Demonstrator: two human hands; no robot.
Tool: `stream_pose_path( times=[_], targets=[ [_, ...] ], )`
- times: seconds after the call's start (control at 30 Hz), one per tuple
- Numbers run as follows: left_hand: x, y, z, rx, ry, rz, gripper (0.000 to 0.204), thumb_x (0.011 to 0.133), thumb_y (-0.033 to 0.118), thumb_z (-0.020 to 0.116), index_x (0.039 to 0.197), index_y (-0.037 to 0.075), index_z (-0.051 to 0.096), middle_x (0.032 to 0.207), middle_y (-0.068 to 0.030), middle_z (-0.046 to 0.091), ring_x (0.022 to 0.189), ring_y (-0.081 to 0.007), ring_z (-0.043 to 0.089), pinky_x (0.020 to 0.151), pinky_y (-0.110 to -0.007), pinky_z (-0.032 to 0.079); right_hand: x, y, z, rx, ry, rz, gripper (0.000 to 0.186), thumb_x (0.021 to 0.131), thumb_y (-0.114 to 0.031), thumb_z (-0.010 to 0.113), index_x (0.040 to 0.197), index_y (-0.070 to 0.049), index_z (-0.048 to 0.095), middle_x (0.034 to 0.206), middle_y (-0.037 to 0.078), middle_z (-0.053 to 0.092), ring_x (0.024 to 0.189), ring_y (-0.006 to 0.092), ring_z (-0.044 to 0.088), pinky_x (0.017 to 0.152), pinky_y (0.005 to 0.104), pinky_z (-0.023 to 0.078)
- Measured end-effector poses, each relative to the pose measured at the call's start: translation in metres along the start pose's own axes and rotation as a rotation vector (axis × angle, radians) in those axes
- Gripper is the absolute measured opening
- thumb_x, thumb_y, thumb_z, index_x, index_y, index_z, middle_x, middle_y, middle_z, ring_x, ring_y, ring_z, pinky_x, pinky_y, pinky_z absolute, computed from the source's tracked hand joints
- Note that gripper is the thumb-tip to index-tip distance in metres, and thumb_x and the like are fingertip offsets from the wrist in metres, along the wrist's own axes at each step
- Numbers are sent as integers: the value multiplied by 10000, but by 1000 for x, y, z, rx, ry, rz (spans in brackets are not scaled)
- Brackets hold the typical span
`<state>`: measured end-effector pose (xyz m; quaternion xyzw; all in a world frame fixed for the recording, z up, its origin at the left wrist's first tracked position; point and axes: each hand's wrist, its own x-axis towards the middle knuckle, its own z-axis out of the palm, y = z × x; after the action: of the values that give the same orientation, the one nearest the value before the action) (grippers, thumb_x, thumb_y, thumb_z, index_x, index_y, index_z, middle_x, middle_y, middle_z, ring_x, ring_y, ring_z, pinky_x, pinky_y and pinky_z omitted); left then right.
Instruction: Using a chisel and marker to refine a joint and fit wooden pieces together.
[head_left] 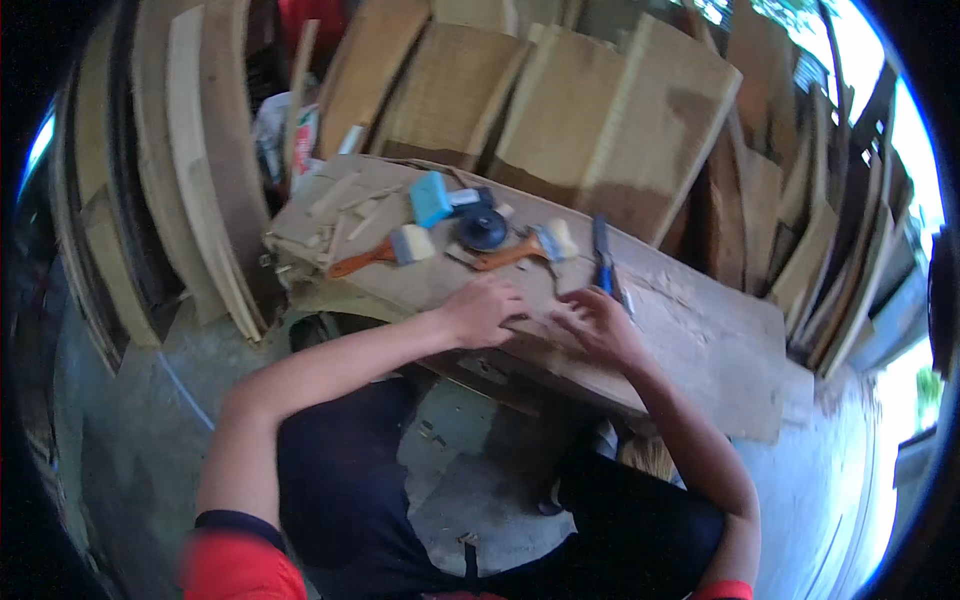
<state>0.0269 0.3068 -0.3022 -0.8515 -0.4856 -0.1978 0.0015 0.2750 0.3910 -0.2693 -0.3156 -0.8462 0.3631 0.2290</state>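
Wooden slab [690, 330] under both hands, left hand [482, 310], right hand [600, 325].

The single head-worn fisheye camera looked steeply down from above the person's shoulders, close over a low wooden board [690, 330] lying across the middle of the view. Forearms entered from the lower edge. Stacked planks [560, 110] bent along the upper rim, concrete floor [480, 490] below.

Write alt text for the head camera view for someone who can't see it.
Both hands, left hand and right hand, press flat on a wooden board. Beyond them lie two orange-handled brushes, a blue tool and a black disc, with planks stacked behind.
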Motion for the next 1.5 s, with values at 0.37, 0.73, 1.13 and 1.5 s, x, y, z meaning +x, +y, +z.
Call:
stream_pose_path(
  times=[0.37,0.73,1.13,1.5],
  targets=[
    [-29,-4,20,-46,-60,-30,447,885,549,670,992,117,717,1066,-96,682,1090,-294,635,970,-456,480,9,10,-20,-787,59,264,580,864,-241,669,1412,-108,536,1338,262,612,990,439,694,866,539,551],
    [-29,-19,33,91,-45,-80,439,734,505,751,790,69,757,942,-117,705,1009,-285,661,908,-461,503,30,38,-188,19,294,194,314,1030,-248,646,1214,5,629,1002,94,724,801,133,630,663,227,481],
    [-57,-7,-17,-138,208,-17,382,892,334,730,1178,84,688,1166,-103,660,1171,-305,601,1050,-440,463,-36,-131,-115,-543,393,-258,339,871,36,585,1196,-22,663,1091,136,703,988,219,678,871,345,526],
    [-159,-9,-49,-164,-20,58,233,933,257,704,1126,127,698,1096,-41,676,1041,-231,641,955,-393,492,-37,-146,-102,-494,310,-284,334,863,3,605,1194,-4,646,1091,136,686,987,250,665,926,356,507]
  ],
)
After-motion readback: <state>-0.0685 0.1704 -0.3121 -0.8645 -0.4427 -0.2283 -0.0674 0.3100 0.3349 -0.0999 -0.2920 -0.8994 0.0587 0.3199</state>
